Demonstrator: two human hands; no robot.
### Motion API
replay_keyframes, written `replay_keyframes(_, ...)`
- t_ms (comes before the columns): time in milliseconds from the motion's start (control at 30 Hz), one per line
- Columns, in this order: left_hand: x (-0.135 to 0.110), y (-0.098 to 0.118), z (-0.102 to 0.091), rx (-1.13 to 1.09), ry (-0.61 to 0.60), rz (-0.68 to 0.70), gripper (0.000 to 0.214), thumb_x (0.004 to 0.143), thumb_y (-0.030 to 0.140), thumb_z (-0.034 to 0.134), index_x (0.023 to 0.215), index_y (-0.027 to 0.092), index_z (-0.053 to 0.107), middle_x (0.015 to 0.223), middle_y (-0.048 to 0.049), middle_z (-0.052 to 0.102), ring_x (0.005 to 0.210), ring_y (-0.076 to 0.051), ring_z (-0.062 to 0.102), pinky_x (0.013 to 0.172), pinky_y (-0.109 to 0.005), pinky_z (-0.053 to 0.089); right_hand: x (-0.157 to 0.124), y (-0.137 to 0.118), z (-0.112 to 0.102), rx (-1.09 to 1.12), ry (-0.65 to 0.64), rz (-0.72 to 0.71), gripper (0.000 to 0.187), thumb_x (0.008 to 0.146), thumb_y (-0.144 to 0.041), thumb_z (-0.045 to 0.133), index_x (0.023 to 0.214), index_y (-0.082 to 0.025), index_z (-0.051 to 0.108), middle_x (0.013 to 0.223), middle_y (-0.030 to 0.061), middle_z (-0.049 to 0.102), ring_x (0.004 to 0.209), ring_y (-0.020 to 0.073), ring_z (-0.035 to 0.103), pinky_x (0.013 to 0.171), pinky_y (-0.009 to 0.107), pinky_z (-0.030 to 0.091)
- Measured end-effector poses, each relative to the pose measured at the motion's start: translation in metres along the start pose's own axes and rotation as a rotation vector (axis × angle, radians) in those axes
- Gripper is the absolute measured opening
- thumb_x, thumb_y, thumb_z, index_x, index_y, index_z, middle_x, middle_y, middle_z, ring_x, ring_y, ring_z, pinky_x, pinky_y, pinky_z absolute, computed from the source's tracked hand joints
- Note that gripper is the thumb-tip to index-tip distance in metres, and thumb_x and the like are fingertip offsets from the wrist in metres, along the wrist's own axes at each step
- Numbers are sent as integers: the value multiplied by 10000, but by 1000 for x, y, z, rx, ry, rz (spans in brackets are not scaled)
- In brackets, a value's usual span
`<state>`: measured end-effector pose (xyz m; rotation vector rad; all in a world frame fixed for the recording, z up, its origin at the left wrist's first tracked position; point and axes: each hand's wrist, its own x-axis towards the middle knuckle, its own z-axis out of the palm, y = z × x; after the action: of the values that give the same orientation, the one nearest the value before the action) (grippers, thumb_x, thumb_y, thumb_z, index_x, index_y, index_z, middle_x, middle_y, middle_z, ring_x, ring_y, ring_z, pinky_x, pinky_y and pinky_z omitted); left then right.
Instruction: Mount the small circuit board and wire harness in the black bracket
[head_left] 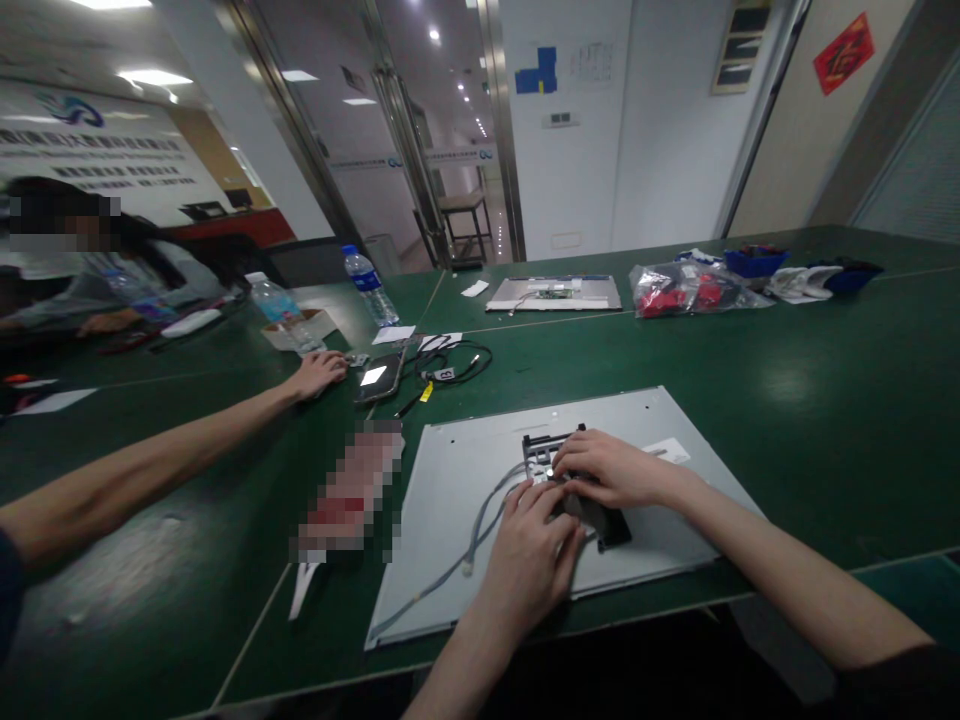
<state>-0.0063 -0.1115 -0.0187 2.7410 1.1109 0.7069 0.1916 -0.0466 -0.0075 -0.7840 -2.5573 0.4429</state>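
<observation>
A flat grey metal panel (465, 470) lies on the green table (825, 400) in front of me. A black board or bracket (611, 525) sits near its middle, with grey cables (480, 525) running off to the left. My left hand (529, 550) rests on the lower part of that black piece, fingers curled down onto it. My right hand (611, 468) lies over its upper part, fingers pressed together on it. Both hands hide most of the piece.
A co-worker's bare arm and hand (319, 373) reach across the table at left, near a phone (377, 379) and black cables (454, 365). Two water bottles (370, 285), a second panel (555, 293), plastic bags with red parts (686, 290) and a blue tray (754, 262) stand farther back.
</observation>
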Motion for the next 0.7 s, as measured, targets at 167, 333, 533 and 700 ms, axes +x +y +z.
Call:
replay_keyframes(167,0,-1,0,-7,-3,-4,145,915,222,535,872,213,673,1185,-60,624,1151,-250,523,1082,-516,321,3,8,7,-49,37,39,177,916,-102,506,992,-169,651,957,78,674,940,197,576,861,342,426)
replay_keyframes(333,-1,0,-1,-15,-24,-6,152,925,214,516,887,209,664,1174,-61,625,1159,-245,518,1088,-515,312,3,9,6,-69,53,47,208,865,-38,528,970,-169,650,921,71,672,894,195,574,824,323,428)
replay_keyframes(533,0,1,-2,-8,-23,-2,142,921,214,522,865,204,652,1156,-61,623,1143,-242,526,1085,-513,319,3,5,5,-28,71,15,210,862,-22,500,920,-169,639,879,56,661,853,182,559,806,311,418)
replay_keyframes(700,0,1,-2,-3,-28,-9,136,922,226,528,854,205,643,1143,-60,622,1128,-243,529,1086,-514,313,2,2,2,-13,57,-8,234,836,-1,488,902,-171,634,875,56,655,872,188,559,809,316,418)
